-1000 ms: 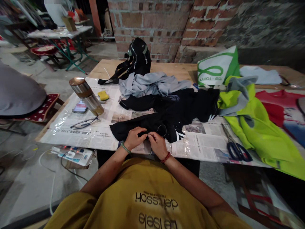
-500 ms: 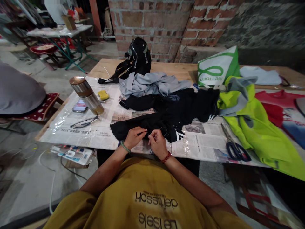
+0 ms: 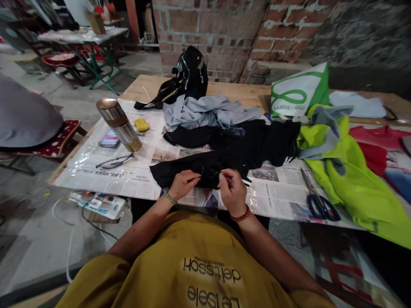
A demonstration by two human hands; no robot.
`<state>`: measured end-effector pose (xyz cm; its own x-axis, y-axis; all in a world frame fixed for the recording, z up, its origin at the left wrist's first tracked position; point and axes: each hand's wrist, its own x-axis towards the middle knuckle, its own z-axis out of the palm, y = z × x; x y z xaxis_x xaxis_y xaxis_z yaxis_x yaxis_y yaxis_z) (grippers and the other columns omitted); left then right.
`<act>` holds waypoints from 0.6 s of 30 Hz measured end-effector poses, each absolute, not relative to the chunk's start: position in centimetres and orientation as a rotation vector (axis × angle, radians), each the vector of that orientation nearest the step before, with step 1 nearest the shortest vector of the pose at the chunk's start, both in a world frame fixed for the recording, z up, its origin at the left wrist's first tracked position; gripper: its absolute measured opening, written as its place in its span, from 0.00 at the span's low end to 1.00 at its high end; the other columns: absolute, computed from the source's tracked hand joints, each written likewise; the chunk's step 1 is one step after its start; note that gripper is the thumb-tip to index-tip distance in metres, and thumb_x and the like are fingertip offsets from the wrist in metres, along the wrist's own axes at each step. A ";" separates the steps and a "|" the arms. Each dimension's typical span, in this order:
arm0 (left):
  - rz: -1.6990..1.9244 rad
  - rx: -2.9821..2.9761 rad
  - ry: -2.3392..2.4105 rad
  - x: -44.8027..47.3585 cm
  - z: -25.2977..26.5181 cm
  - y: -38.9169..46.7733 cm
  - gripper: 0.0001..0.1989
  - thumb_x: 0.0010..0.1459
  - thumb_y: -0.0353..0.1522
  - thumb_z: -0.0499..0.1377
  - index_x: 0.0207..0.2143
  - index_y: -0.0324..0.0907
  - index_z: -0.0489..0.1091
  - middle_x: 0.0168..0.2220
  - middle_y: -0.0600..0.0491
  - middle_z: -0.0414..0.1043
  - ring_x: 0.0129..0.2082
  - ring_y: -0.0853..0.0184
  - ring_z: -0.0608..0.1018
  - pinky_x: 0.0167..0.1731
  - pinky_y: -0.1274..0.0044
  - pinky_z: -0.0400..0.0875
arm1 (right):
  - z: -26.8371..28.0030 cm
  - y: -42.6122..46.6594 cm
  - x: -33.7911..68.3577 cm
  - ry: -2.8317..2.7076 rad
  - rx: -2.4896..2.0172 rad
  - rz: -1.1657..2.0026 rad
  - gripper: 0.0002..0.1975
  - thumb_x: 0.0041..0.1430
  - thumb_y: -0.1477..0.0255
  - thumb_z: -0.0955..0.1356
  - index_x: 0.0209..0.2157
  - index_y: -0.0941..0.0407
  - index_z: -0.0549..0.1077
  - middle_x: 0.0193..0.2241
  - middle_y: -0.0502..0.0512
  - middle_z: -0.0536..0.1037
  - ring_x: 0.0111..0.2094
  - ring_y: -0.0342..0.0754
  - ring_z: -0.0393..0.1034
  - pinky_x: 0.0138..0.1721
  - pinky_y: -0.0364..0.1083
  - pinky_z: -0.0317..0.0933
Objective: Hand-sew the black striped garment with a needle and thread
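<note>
A thin needle (image 3: 202,170) stands upright in a pinch of my left hand (image 3: 184,185), which wears a green bead bracelet. My right hand (image 3: 233,194), with a red bead bracelet, is pinched on a thread (image 3: 214,174); a thin curve of it shows to the left of the fingertips. The hands are a short way apart, just over the near edge of a black garment (image 3: 189,164) with white stripes. Whether the thread runs through the needle is too fine to tell.
Newspaper (image 3: 141,182) covers the table. To the left stand a metal flask (image 3: 119,125), a yellow sponge (image 3: 141,125) and glasses (image 3: 115,161). Scissors (image 3: 316,199) and a neon-yellow garment (image 3: 353,188) lie right; behind are grey cloth (image 3: 208,112), a black bag (image 3: 194,72) and a white-green bag (image 3: 300,92).
My right hand has moved right, away from my left, with the thread in its fingers. The left hand still pinches the needle, slightly farther right. The whole view has shifted a little.
</note>
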<state>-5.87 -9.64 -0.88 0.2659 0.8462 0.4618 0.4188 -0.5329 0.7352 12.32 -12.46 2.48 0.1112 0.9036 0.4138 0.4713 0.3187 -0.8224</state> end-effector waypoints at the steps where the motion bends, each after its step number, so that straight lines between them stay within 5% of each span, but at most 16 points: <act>1: 1.206 2.070 1.134 -5.9 -0.9 -9.6 0.06 0.54 0.28 0.58 0.34 0.41 0.75 0.28 0.51 0.75 0.28 0.70 0.75 0.30 0.79 0.69 | 2.9 -12.0 12.6 -1.525 -1.302 0.389 0.08 0.58 0.70 0.62 0.39 0.54 0.68 0.35 0.55 0.72 0.31 0.45 0.69 0.34 0.46 0.64; 5: 1.222 2.101 1.105 -6.0 -1.1 -9.6 0.07 0.55 0.28 0.58 0.34 0.41 0.75 0.28 0.51 0.75 0.28 0.70 0.74 0.31 0.78 0.69 | 3.2 -9.2 12.5 -1.813 -1.299 0.342 0.10 0.59 0.70 0.61 0.31 0.54 0.74 0.32 0.55 0.76 0.37 0.47 0.68 0.42 0.48 0.59; 12: 1.111 2.149 1.164 -5.8 -1.2 -9.5 0.06 0.54 0.27 0.58 0.32 0.40 0.75 0.27 0.52 0.75 0.27 0.71 0.74 0.31 0.78 0.68 | 0.7 -7.8 10.6 -1.758 -1.336 0.931 0.07 0.51 0.68 0.66 0.27 0.55 0.75 0.27 0.51 0.76 0.31 0.45 0.69 0.34 0.43 0.59; 18: 1.079 2.188 1.393 -5.6 -1.3 -9.5 0.05 0.51 0.28 0.60 0.32 0.42 0.75 0.30 0.52 0.77 0.30 0.68 0.76 0.36 0.74 0.66 | -0.6 -8.0 10.7 -1.530 -1.351 1.078 0.07 0.51 0.67 0.65 0.25 0.56 0.70 0.23 0.48 0.73 0.27 0.42 0.66 0.31 0.41 0.58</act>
